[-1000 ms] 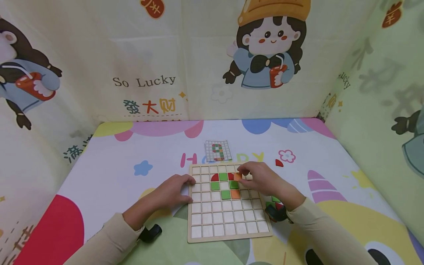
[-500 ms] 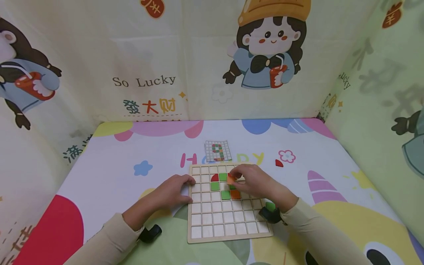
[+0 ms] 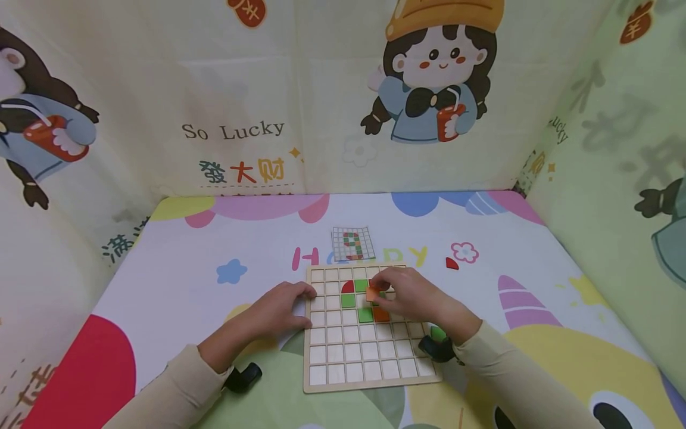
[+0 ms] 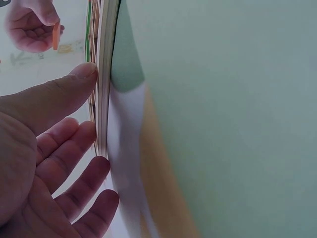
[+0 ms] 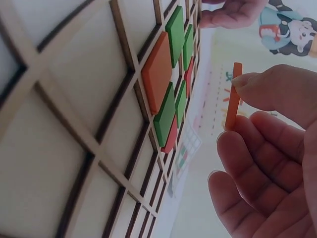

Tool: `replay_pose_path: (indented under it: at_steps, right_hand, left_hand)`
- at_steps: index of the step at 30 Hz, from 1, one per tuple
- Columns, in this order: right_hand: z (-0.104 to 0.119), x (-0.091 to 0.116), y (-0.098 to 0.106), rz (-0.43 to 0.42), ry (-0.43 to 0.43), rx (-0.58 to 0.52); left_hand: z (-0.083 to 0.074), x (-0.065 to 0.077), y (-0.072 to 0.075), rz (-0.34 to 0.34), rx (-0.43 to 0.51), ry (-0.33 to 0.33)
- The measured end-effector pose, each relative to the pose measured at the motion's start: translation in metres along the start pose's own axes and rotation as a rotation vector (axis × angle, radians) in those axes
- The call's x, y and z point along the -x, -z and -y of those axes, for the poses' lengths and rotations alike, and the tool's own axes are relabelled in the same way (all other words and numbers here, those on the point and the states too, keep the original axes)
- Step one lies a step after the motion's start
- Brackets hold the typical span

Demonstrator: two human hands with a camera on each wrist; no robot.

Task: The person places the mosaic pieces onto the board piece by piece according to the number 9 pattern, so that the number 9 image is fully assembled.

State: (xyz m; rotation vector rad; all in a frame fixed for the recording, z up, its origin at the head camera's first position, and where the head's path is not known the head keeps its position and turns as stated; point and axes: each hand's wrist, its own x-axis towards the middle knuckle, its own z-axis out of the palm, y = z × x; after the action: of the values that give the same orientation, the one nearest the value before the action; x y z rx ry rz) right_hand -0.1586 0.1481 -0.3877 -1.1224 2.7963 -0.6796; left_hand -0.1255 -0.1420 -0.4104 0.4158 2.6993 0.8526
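My right hand (image 3: 415, 293) pinches an orange square tile (image 5: 234, 96) between thumb and fingertips, on edge above a wooden grid board (image 3: 370, 384). In the right wrist view, a gap shows between that tile and the board. Set in the grid cells are green tiles (image 3: 348, 301), a red rounded tile (image 3: 348, 288) and another orange square (image 5: 157, 74). Part of this group is hidden behind the right hand in the head view. My left hand (image 3: 276, 310) rests against the board's left edge, thumb and fingertips touching it with the fingers loosely extended.
Beyond the board's far edge lies a small printed grid card (image 3: 337, 238) with a coloured pattern. A red rounded tile (image 3: 452, 264) lies on the patterned cloth to the right. By the right wrist, a green piece (image 3: 437, 333) shows partly beside the board.
My right hand has moved left and slightly nearer with the orange tile, then almost stopped over the group of tiles. The left hand and the board have stayed put.
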Motion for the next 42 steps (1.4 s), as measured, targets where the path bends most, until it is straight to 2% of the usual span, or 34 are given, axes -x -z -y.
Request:
replay_pose_path:
  at_steps: [7,15,21,31,42]
  right_hand:
    - [-0.001,0.004,-0.001,0.004,0.016,0.003]
    - [0.0,0.006,-0.003,0.061,-0.029,-0.014]
    - [-0.002,0.01,-0.007,0.065,-0.012,-0.036]
    - [-0.005,0.014,-0.01,0.077,-0.032,-0.022]
    - [-0.007,0.017,-0.011,0.104,0.0,0.016]
  left_hand:
    - [0.001,-0.001,0.0,-0.004,-0.01,0.002]
    - [0.0,-0.001,-0.001,-0.003,-0.009,0.006]
    - [0.0,-0.001,-0.001,-0.007,-0.008,-0.007]
    - [0.0,0.0,0.0,-0.006,-0.01,-0.011]
    - [0.001,-0.001,-0.001,-0.005,-0.016,-0.007]
